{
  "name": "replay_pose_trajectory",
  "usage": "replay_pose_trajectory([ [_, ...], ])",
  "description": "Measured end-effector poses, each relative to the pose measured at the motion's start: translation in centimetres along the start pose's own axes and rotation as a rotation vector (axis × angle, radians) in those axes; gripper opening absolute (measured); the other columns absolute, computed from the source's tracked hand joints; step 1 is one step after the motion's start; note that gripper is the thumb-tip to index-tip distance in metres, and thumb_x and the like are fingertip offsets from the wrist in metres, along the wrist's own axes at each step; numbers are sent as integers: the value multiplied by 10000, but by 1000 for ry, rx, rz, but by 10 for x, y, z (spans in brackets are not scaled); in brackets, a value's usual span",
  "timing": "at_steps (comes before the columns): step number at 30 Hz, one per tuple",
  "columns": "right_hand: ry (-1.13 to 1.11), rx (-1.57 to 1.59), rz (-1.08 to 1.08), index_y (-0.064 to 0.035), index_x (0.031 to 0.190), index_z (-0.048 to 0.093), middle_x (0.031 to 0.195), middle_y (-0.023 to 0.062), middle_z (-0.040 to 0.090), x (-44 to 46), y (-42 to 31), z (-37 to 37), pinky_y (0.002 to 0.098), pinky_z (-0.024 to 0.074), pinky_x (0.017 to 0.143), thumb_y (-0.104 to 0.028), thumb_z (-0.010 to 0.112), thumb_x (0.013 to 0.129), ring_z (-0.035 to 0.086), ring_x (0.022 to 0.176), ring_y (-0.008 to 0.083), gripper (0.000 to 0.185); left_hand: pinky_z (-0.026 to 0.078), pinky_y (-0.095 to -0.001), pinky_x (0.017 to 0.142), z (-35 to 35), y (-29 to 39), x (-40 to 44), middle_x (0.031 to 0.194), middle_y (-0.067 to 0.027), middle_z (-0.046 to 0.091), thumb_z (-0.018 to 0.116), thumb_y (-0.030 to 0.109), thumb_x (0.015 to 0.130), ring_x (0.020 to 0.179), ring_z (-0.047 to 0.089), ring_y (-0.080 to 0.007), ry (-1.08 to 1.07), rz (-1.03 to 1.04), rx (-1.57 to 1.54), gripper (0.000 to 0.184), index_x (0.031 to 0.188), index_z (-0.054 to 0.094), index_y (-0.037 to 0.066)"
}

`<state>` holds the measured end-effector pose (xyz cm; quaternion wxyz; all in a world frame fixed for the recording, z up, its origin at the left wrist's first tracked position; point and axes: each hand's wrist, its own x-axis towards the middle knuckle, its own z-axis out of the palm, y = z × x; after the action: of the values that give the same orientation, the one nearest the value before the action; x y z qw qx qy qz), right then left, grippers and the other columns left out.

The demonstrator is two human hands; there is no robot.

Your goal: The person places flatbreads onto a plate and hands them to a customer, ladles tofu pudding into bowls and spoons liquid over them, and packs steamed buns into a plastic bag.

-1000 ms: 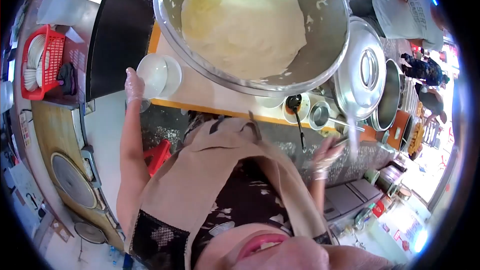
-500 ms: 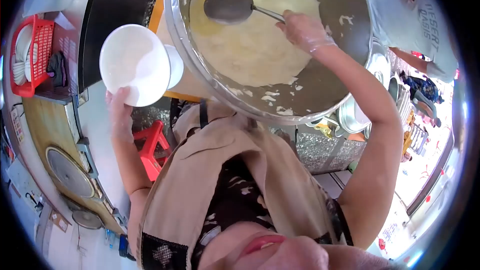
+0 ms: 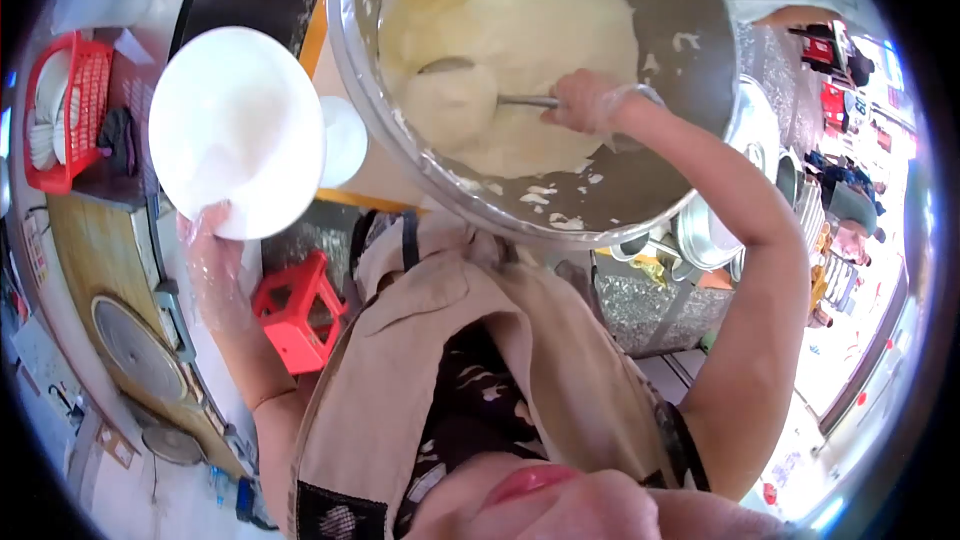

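Inside the large metal pot (image 3: 690,10), the right hand (image 3: 590,102) is closing its grip around the handle of a ladle (image 3: 525,100), which is scooping soft, pale food (image 3: 520,10). Left of the pot, the left hand (image 3: 215,240) is pinching the near rim of a white bowl (image 3: 240,130). A smaller bowl (image 3: 345,140) is sitting between them. Lifting a full ladle would be calling for a level, steady wrist.

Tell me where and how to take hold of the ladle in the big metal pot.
Best take the ladle by its handle, from the right and above, where the right hand has it: the slim handle points rightward, clear of the pale contents that the round scoop sits in.
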<state>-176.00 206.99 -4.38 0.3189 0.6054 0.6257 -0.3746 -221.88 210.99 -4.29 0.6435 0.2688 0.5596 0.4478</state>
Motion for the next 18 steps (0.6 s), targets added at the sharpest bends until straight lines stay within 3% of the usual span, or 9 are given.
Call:
replay_pose_trajectory([
  [1, -75, 15, -33, -38, 981, 635, 923, 198, 634, -4, 7, -4, 445, 477, 803, -457, 504, 861, 600, 892, 384, 456, 481, -423, 907, 3, 3, -4, 1169, -169, 524, 565, -83, 683, 1064, 550, -304, 8, -6, 1, 622, 1273, 378, -13],
  [4, 49, -52, -104, -44, 982, 643, 1009, 207, 611, -26, 18, 4, 462, 460, 854, -518, 484, 851, 581, 945, 382, 517, 456, -435, 941, 7, 8, -11, 1190, -171, 510, 559, -82, 663, 1093, 532, -300, -91, 29, -40, 633, 1267, 381, -16],
  [5, 158, -24, -126, -49, 977, 652, 973, 200, 626, -39, 26, 7, 449, 471, 840, -512, 500, 839, 594, 909, 369, 507, 446, -433, 953, 18, 15, -15, 1193, -169, 507, 552, -82, 654, 1105, 522, -298, -124, 37, -83, 644, 1271, 376, -22],
  [10, 144, -4, -129, -29, 849, 668, 768, 181, 642, -95, 32, -23, 418, 489, 708, -461, 526, 823, 611, 739, 346, 456, 429, -409, 974, 45, 47, -30, 1185, -158, 506, 508, -42, 620, 1122, 509, -294, -298, 63, -126, 689, 1289, 345, -62],
  [14, 284, 45, -89, -22, 798, 661, 734, 184, 630, -166, 29, -45, 418, 473, 646, -445, 530, 821, 596, 688, 339, 443, 437, -404, 967, 73, 67, -42, 1191, -167, 510, 483, -19, 610, 1113, 523, -299, -422, 55, -132, 690, 1285, 345, -72],
  [18, 338, 194, -257, -10, 771, 651, 685, 154, 628, -195, 52, -65, 386, 471, 616, -493, 581, 800, 563, 617, 277, 489, 458, -414, 946, 91, 63, -33, 1203, -157, 518, 475, -35, 620, 1098, 543, -293, -517, 50, -42, 672, 1284, 372, -65],
])
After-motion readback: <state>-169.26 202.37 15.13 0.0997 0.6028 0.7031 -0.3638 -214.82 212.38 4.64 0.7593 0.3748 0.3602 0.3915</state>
